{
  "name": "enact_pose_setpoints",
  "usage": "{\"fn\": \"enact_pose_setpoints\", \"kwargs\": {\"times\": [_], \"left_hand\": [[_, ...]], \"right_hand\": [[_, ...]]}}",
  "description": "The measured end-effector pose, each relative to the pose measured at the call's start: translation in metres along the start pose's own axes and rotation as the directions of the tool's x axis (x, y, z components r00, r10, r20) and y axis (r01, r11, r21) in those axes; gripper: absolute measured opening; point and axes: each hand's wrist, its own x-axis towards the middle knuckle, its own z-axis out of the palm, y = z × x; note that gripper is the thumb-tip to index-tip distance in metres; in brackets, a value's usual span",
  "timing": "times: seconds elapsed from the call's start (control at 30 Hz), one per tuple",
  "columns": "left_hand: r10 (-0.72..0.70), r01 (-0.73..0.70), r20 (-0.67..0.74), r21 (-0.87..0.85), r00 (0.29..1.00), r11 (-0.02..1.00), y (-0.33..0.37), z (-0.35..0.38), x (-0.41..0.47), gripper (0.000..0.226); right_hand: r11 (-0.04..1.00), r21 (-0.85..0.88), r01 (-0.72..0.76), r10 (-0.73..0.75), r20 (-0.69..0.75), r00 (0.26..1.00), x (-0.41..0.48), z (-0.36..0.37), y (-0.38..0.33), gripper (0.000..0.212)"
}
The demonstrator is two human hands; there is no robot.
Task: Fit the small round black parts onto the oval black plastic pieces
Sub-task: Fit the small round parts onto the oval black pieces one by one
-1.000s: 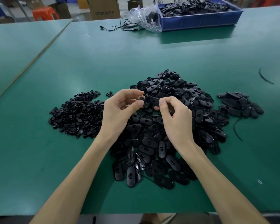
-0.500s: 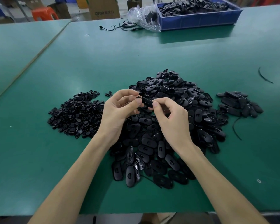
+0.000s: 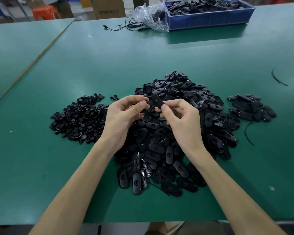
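Observation:
One oval black plastic piece [image 3: 157,101] is held up over the big central heap of oval pieces [image 3: 180,133]. My right hand [image 3: 180,119] pinches its near end between thumb and fingers. My left hand [image 3: 124,114] has its thumb and curled fingers at the piece's left end; whether a small round part is under those fingertips is hidden. A pile of small round black parts [image 3: 80,117] lies to the left of my left hand. A smaller group of oval pieces [image 3: 251,107] lies to the right.
A blue bin [image 3: 209,21] full of black parts stands at the table's far edge, with a clear plastic bag [image 3: 151,16] and a black cable [image 3: 124,27] beside it. Loose black strips [image 3: 277,78] lie on the green table [image 3: 109,65] at the right.
Both hands have lifted slightly with the oval piece, and it has turned so that its long smooth face shows between the fingertips.

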Motion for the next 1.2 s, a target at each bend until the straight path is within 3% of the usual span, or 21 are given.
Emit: {"fn": "enact_pose_setpoints", "kwargs": {"times": [0.3, 0.6, 0.73, 0.87, 1.2], "left_hand": [[-0.003, 0.000, 0.092, 0.041, 0.996, 0.999, -0.0016, 0.0057, -0.0021, 0.016], [0.056, -0.083, 0.110, 0.254, 0.992, 0.964, -0.0034, 0.0004, 0.0001, 0.007], [0.090, -0.105, 0.079, 0.216, 0.993, 0.971, -0.0023, -0.0009, 0.0014, 0.007], [0.114, -0.126, 0.073, 0.203, 0.991, 0.971, -0.0024, -0.0012, 0.0010, 0.008], [0.113, -0.150, 0.153, 0.261, 0.982, 0.954, -0.0071, 0.0019, -0.0001, 0.014]], "right_hand": [[1.000, -0.013, 0.024, -0.023, 0.056, 0.998, -0.0021, 0.0010, -0.0004, 0.011], [0.982, -0.142, 0.122, -0.102, 0.135, 0.986, -0.0035, 0.0035, 0.0016, 0.044], [0.990, -0.111, 0.087, -0.081, 0.055, 0.995, -0.0008, 0.0005, 0.0006, 0.040], [0.996, -0.079, 0.047, -0.048, -0.009, 0.999, 0.0001, 0.0002, 0.0005, 0.022], [0.998, -0.060, -0.004, 0.003, -0.012, 1.000, 0.0015, -0.0012, 0.0005, 0.008]]}}
